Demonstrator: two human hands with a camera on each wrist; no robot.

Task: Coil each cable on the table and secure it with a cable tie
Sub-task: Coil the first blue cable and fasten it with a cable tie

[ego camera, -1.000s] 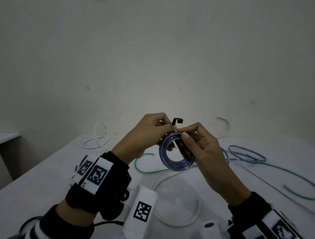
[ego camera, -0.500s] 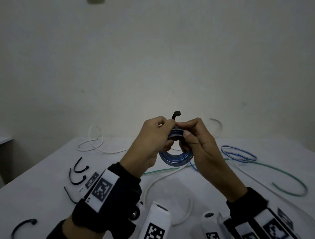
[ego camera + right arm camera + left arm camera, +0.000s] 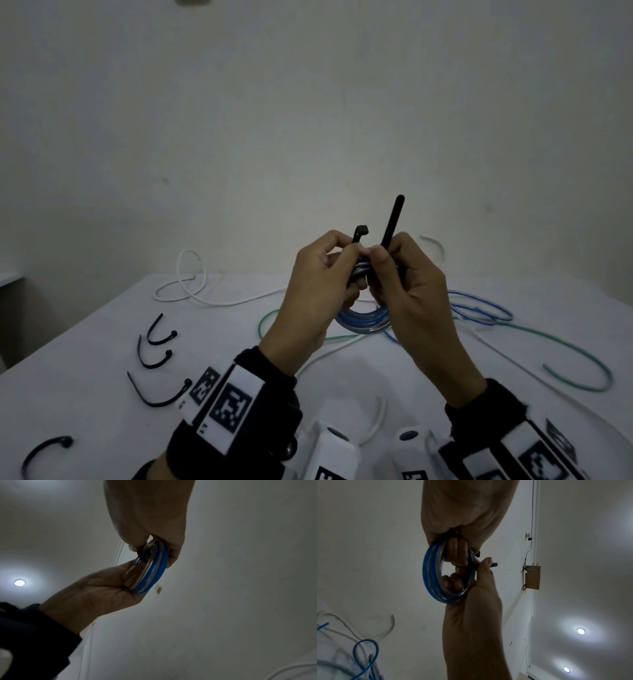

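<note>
Both hands meet at the top of the blue cable coil (image 3: 363, 317), held in the air above the table (image 3: 85, 370). Left hand (image 3: 318, 291) has fingers curled thru the coil's opening w/ thumb pinching the rim; the hooked head end of the black cable tie (image 3: 391, 224) sticks up just above its fingertips. Right hand (image 3: 407, 291) pinches the tie's straight tail betw thumb & forefinger, tail pointing up and slightly right. The tie wraps the coil at the pinch point; whether it's locked can't be told.

From the left wrist view the coil (image 3: 435, 574) hangs as a tight ring of several turns, fingers (image 3: 455, 553) showing thru its middle.

Writing: only black-and-white square marker tags (image 3: 229, 406) on the wrist bands (image 3: 219, 442); no readable text, no brands.

Just below the grip: loose blue cable (image 3: 479, 311) to the right, green cable (image 3: 579, 356) running further right, white cable (image 3: 191, 291) out left near the table's far edge. Four spare black ties (image 3: 156, 358) lie well left of the grip, toward the table's left edge. Air above the hands is open up to the plain wall (image 3: 308, 102).
</note>
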